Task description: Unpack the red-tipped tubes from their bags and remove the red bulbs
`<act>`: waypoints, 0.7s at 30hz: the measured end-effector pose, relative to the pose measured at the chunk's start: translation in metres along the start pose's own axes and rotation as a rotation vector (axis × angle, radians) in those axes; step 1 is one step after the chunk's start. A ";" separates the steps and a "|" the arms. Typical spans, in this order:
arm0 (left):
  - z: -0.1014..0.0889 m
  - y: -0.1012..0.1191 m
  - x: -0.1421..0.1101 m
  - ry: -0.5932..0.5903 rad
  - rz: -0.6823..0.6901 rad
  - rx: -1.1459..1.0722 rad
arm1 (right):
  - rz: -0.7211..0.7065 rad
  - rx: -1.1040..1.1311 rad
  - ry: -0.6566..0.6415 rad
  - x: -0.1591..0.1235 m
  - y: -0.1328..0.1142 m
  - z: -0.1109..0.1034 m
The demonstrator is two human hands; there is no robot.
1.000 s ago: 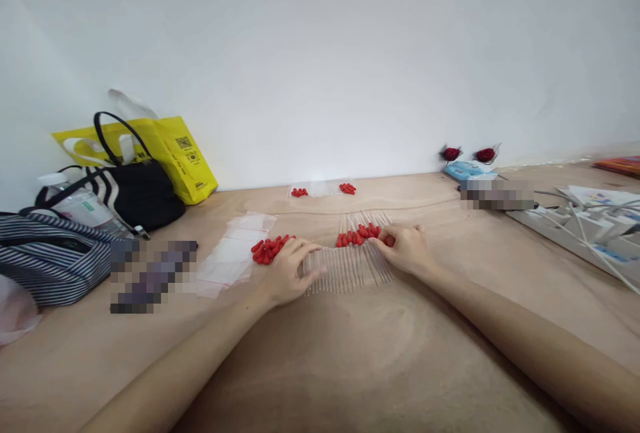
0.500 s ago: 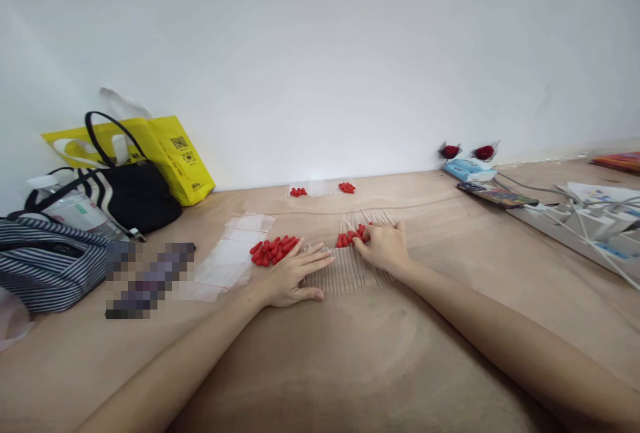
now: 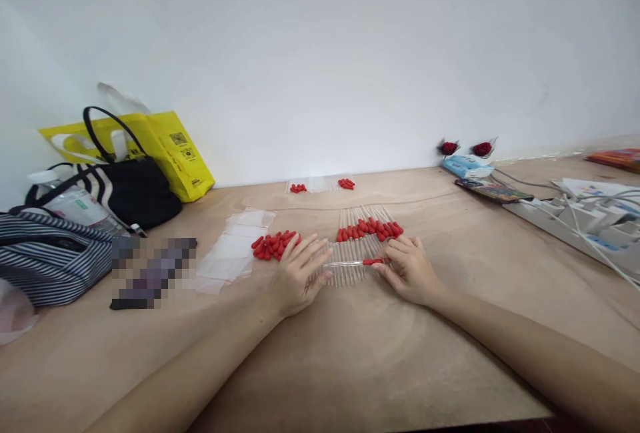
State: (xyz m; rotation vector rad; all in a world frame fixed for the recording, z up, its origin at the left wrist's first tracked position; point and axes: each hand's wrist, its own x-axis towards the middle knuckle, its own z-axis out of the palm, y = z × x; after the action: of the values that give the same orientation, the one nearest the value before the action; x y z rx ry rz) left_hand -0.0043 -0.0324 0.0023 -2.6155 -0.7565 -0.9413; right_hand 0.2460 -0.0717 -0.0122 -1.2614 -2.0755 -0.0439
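Note:
A clear dropper tube lies level between my two hands, with a red rubber bulb at its right end. My left hand has its thumb and fingers closed about the tube's left end. The bulb is pinched in the fingertips of my right hand. Under and behind the hands, bare clear tubes lie side by side on the table. Beyond them is a row of droppers with red bulbs fitted. A loose heap of red bulbs sits behind my left hand, which hides part of it.
Zip bags lie left of the heap, and bagged droppers rest by the wall. At the left stand a yellow bag, a black bag and a striped pouch. A power strip with cables is at the right.
My right hand has drawn back from the row of red bulbs and now grips one bulb at the tube's end. My left hand, flat before, has closed on the tube.

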 end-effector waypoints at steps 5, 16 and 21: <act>0.006 0.021 0.006 0.089 0.074 0.041 | -0.062 0.007 -0.014 0.003 -0.012 0.006; 0.008 0.024 0.008 0.114 0.058 0.029 | -0.201 -0.097 0.108 0.009 -0.024 0.019; 0.002 0.026 0.010 0.034 0.079 0.047 | -0.252 -0.101 0.089 0.008 -0.027 0.016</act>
State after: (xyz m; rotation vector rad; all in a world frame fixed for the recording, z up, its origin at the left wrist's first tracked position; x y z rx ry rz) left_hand 0.0178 -0.0495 0.0059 -2.5622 -0.6543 -0.9325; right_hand 0.2135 -0.0739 -0.0108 -1.0292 -2.1644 -0.3165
